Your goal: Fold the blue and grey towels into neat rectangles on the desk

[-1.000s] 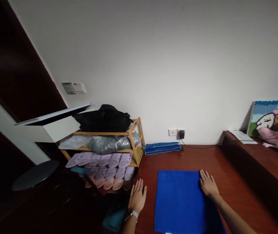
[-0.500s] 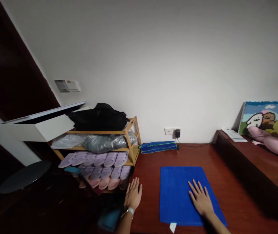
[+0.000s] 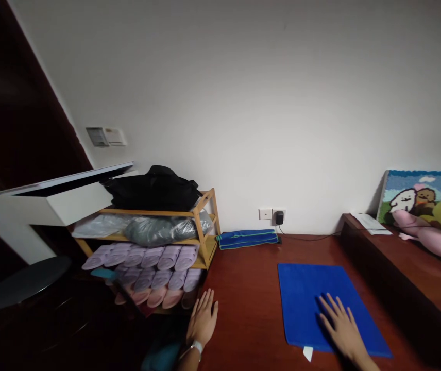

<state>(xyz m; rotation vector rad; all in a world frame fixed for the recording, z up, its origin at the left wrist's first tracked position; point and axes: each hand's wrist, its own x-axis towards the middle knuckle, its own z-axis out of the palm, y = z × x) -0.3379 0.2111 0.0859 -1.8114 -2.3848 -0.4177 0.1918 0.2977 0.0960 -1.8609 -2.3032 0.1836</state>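
A blue cloth (image 3: 301, 304) lies flat on the reddish-brown table (image 3: 243, 304), a white tag at its near edge. My right hand (image 3: 340, 322) is over the right part of the cloth, palm down with fingers spread, holding nothing. At the left edge of the table is my left hand (image 3: 203, 317), palm down, its fingers stretched out and a band on the wrist; nothing is in it. The cloth lies to its right, apart from it.
A folded blue striped cloth (image 3: 247, 238) lies by the wall below a plugged-in black adapter (image 3: 279, 218). A wooden rack (image 3: 207, 247) with slippers and a black bag (image 3: 154, 189) stands left. Plush toys (image 3: 433, 239) sit on the raised ledge at right.
The blue cloth has shifted to the right across the table, and my right hand has moved right with it. My left hand has moved slightly left in view.
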